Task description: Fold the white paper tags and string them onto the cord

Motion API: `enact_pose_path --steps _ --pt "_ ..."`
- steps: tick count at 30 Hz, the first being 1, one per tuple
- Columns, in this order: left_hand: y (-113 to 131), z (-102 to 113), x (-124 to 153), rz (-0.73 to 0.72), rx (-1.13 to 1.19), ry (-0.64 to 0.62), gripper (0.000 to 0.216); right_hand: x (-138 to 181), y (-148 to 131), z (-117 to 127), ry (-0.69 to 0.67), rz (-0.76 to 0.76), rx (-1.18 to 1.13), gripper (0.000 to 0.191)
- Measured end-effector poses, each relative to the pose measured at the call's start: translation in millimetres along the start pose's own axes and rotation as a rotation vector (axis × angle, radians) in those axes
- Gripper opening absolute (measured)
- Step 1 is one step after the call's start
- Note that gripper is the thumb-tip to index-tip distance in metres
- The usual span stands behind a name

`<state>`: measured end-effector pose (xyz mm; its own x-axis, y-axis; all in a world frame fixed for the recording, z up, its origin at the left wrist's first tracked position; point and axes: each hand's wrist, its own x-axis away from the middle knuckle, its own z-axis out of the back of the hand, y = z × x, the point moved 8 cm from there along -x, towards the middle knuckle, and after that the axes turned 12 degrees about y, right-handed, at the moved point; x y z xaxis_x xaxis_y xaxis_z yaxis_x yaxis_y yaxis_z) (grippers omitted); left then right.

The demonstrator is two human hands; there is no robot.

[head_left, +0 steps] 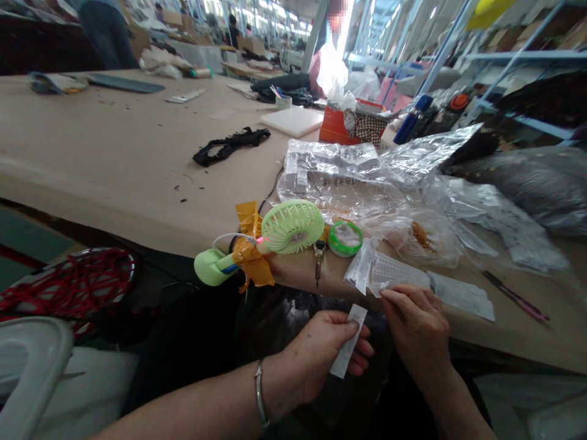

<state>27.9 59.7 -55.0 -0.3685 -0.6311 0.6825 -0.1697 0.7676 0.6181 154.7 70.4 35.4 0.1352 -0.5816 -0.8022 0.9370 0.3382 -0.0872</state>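
My left hand, with a bangle at its wrist, is closed on a narrow white label strip, the thumb pressed over it. At the table's front edge my right hand is pinched at the end of a printed paper sheet; whether a smaller piece is between the fingertips I cannot tell. Folded white labels lie just left of that sheet, and more printed slips lie to its right. A green round tub with white stuff inside sits behind the labels.
A green fan is fixed to the table edge with orange tape, beside a pointed metal tool. Clear plastic bags spread behind. Pink-handled tweezers or a blade lie at right, black cloth farther back.
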Motion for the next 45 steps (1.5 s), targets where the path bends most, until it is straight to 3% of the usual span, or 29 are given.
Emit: enact_pose_path --steps 6,8,12,16,22,29,33,37,39,42,45 --pt "-4.6 -3.1 -0.5 0.093 0.059 -0.062 0.025 -2.2 1.3 16.9 0.073 -0.076 -0.194 0.009" --pt "-5.2 -7.6 1.8 0.121 0.093 -0.125 0.027 0.7 -11.9 27.7 0.090 -0.045 -0.315 0.017" --pt "-1.2 -13.1 6.7 0.126 0.196 -0.182 0.022 13.2 -47.5 31.9 -0.020 0.048 -0.504 0.019" --pt "0.5 -14.2 10.6 0.123 0.251 -0.176 0.015 26.2 -64.8 27.2 -0.071 0.113 -0.531 0.016" --pt "-2.4 -17.8 14.0 0.129 0.277 -0.208 0.026 37.0 -62.4 24.2 -0.140 0.130 -0.551 0.017" --pt "-8.3 -19.8 15.0 0.142 0.251 -0.168 0.030 34.8 -71.2 34.5 -0.080 0.102 -0.537 0.018" --pt "-12.3 -11.2 12.4 0.131 0.168 -0.103 0.031 31.6 -40.8 45.6 -0.070 0.040 -0.407 0.024" --pt "-18.6 -4.0 8.5 0.120 0.063 -0.068 0.030 32.9 34.4 59.5 -0.006 -0.138 0.083 0.040" --pt "-22.2 -1.7 7.3 0.124 0.046 -0.042 0.029 37.6 59.4 55.4 -0.071 -0.150 0.278 0.045" --pt "-26.7 -1.0 6.7 0.138 0.031 -0.026 0.030 44.0 73.3 46.8 -0.130 -0.118 0.373 0.036" --pt "-27.8 -0.3 5.9 0.139 0.023 -0.028 0.030 45.2 76.7 49.0 -0.062 -0.115 0.313 0.025"
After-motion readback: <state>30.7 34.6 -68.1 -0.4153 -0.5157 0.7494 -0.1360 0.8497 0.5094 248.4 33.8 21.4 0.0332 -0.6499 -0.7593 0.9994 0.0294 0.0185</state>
